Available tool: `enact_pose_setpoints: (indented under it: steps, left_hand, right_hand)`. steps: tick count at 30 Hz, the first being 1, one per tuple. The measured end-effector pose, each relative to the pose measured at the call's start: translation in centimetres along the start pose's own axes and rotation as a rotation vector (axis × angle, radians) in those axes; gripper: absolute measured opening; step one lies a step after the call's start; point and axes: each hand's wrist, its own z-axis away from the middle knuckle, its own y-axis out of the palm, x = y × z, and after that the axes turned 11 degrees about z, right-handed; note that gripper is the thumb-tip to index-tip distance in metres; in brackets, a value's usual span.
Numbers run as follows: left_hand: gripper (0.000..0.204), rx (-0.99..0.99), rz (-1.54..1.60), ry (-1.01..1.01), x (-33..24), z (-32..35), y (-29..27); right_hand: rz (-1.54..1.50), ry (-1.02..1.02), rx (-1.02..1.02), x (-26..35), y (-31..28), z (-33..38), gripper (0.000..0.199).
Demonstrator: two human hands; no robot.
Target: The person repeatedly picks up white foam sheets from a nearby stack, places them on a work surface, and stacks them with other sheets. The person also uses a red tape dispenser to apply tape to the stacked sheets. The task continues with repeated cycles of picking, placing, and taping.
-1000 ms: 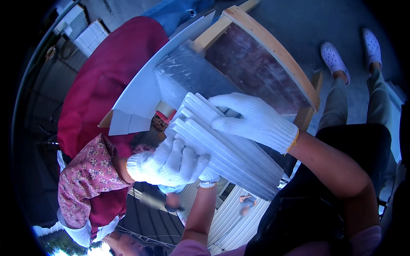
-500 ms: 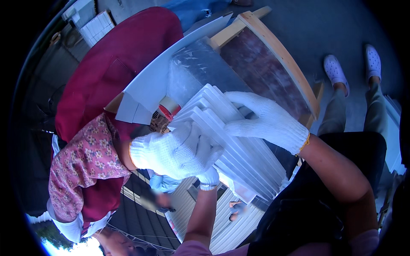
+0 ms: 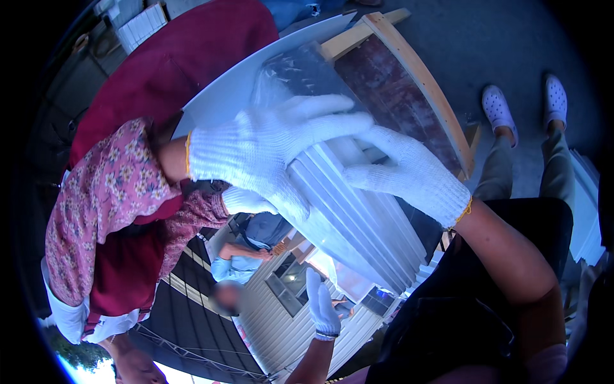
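A stack of long white ridged boards (image 3: 368, 221) runs slantwise through the middle. My right hand (image 3: 412, 176), in a white knit glove, rests at its upper end with fingers and thumb spread around board edges. Below the stack, my gloved left hand (image 3: 323, 310) is raised with fingers extended, apart from the boards and holding nothing. A co-worker's gloved hand (image 3: 268, 150) reaches across the stack's upper end from the left, its fingers meeting or overlapping my right fingertips. Their other gloved hand (image 3: 249, 201) is partly hidden beneath.
Beyond the stack lie clear plastic wrap (image 3: 288, 70), a white sheet (image 3: 224, 93) and a wood-framed dark panel (image 3: 396, 83). The co-worker's red apron (image 3: 173, 70) fills the left. Someone's legs in lilac clogs (image 3: 499, 112) stand at right; a seated person (image 3: 236, 265) is farther off.
My left hand has come away from the stack, lower and to the right, and its fingers have straightened. The co-worker's hand has moved up across the boards, hiding a red-and-tan tape roll. My right hand barely moved.
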Motion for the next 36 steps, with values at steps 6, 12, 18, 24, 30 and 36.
enact_pose_setpoints:
  steps: [6,12,18,24,30,36]
  left_hand:
    - [0.063,0.045,-0.042,0.077,0.2,1.0,0.8]
    - [0.061,0.127,-0.321,0.367,6.1,2.3,-0.6]
    - [0.059,0.135,-0.096,0.287,5.2,2.9,0.5]
    - [0.063,0.047,0.262,-0.118,3.5,2.9,1.6]
    - [0.069,0.028,1.016,-0.690,5.2,5.0,5.9]
    - [0.047,0.395,1.787,-0.935,4.6,3.4,13.2]
  right_hand:
    - [0.095,-0.129,-0.178,-0.9,1.7,0.2,0.064]
    - [0.224,-0.077,-0.119,0.6,1.9,0.1,0.066]
    - [0.184,0.018,-0.105,1.2,2.1,0.1,0.069]
    - [0.421,0.158,-0.176,3.5,4.1,1.8,0.086]
    - [0.336,0.280,-0.023,4.7,4.5,2.3,0.099]
    - [0.645,0.253,0.039,4.5,4.6,4.2,0.107]
